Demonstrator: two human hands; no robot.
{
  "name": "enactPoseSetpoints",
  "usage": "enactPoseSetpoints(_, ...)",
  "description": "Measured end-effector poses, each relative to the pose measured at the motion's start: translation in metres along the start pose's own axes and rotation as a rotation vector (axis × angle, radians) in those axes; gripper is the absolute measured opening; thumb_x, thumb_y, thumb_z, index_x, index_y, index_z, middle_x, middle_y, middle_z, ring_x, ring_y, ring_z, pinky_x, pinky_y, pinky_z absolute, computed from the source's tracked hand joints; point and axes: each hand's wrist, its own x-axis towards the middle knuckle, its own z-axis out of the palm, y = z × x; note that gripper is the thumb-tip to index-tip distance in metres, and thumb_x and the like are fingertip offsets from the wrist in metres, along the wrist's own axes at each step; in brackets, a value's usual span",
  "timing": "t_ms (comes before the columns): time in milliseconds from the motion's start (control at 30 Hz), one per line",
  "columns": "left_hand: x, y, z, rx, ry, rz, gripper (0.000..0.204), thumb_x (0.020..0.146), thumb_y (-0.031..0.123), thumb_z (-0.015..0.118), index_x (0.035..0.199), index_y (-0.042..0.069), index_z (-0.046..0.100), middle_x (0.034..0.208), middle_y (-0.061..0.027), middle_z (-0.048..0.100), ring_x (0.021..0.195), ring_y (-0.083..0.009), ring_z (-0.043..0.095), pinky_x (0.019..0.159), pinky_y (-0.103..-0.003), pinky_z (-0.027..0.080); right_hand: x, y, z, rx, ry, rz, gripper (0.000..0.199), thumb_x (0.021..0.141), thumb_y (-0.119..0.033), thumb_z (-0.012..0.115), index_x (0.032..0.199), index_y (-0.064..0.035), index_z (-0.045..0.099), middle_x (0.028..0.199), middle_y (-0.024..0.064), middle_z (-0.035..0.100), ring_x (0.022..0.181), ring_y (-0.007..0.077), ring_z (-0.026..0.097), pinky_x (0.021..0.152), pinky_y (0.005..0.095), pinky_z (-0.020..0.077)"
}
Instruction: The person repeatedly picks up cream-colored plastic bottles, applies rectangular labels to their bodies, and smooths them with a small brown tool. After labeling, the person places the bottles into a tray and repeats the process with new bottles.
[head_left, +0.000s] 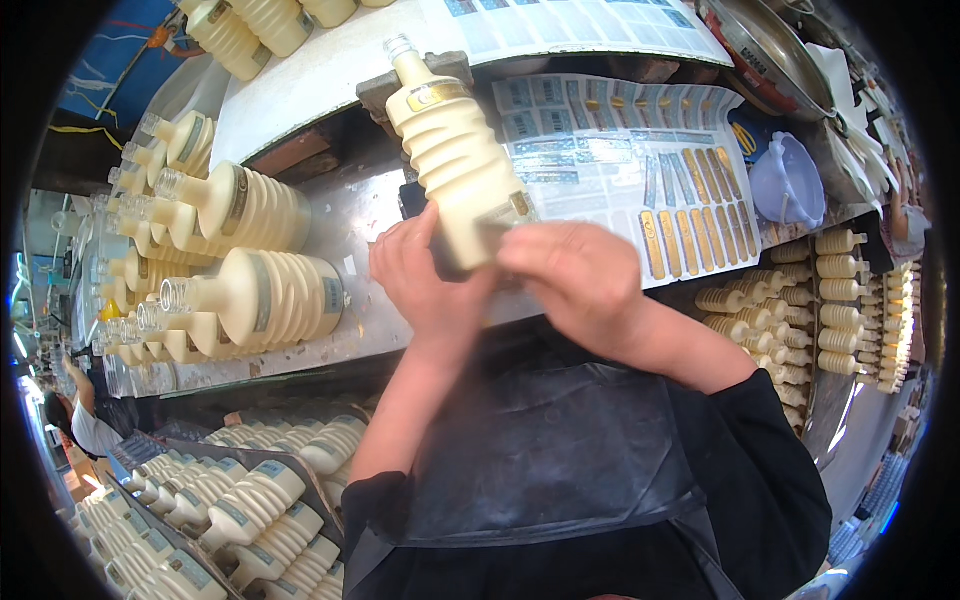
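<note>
A cream-coloured ribbed bottle [452, 150] with a clear threaded neck lies tilted over the metal bench [350, 215], neck pointing away from me. My left hand [425, 285] grips its base from the left and below. My right hand [580, 280] covers the base end from the right, fingers pressed on the bottle's lower face where a small gold label sits. A gold band label circles the bottle's shoulder. Both forearms come up from the lower edge over a black apron [560, 450].
Sheets of blue and gold stickers [640, 160] lie right of the bottle. Several matching bottles [250, 290] lie stacked at left, more fill crates [250, 500] at lower left and rows [800, 310] at right. A pale blue bowl [790, 180] sits at upper right.
</note>
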Motion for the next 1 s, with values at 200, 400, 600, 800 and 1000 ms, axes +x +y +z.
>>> enactPoseSetpoints(200,0.002,0.002,-0.001,0.032,-0.012,0.002,0.074,0.069,0.029,0.089,0.132,0.005,0.059,0.113,-0.0102,0.061,0.110,-0.0307,0.055,0.103,-0.046,0.036,0.008,-0.005,-0.006,0.126,-0.099,0.248,0.031,0.076,0.008,0.077,0.104,-0.0041,0.074,0.095,0.0125,0.075,0.079,0.0267,0.073,0.070,0.0325,0.0574)
enactPoseSetpoints(400,0.003,0.004,0.001,0.055,0.008,0.020,0.074,0.069,0.028,0.089,0.133,0.005,0.059,0.112,-0.0094,0.061,0.111,-0.0296,0.055,0.104,-0.045,0.036,0.011,-0.012,0.000,-0.033,-0.066,-0.029,0.027,0.074,-0.003,0.073,0.101,-0.0065,0.071,0.090,0.0092,0.073,0.080,0.0264,0.072,0.069,0.0362,0.0552)
enactPoseSetpoints(600,0.005,0.008,-0.002,0.032,-0.022,0.010,0.077,0.067,0.026,0.092,0.133,0.005,0.058,0.110,-0.0085,0.062,0.111,-0.0293,0.054,0.102,-0.044,0.037,0.020,-0.013,-0.012,0.004,-0.187,0.534,0.023,0.091,-0.007,0.071,0.112,-0.0013,0.064,0.083,0.0160,0.074,0.067,0.0284,0.074,0.060,0.0362,0.0556)
enactPoseSetpoints(800,0.003,0.007,-0.003,0.034,-0.027,-0.006,0.081,0.063,0.029,0.093,0.133,0.006,0.059,0.113,-0.0088,0.060,0.112,-0.0300,0.053,0.104,-0.047,0.035,0.023,0.001,-0.026,0.063,-0.217,0.874,0.026,0.094,-0.017,0.066,0.115,-0.0046,0.058,0.068,0.0134,0.067,0.060,0.0269,0.069,0.057,0.0373,0.0503)
enactPoseSetpoints(1000,0.002,0.004,-0.002,0.063,-0.039,-0.006,0.077,0.062,0.023,0.089,0.132,0.005,0.060,0.114,-0.0094,0.059,0.112,-0.0303,0.054,0.107,-0.048,0.033,0.020,-0.015,-0.016,0.028,-0.358,0.775,0.026,0.095,-0.015,0.059,0.119,-0.0067,0.054,0.070,0.0183,0.065,0.065,0.0358,0.067,0.062,0.0450,0.0503)
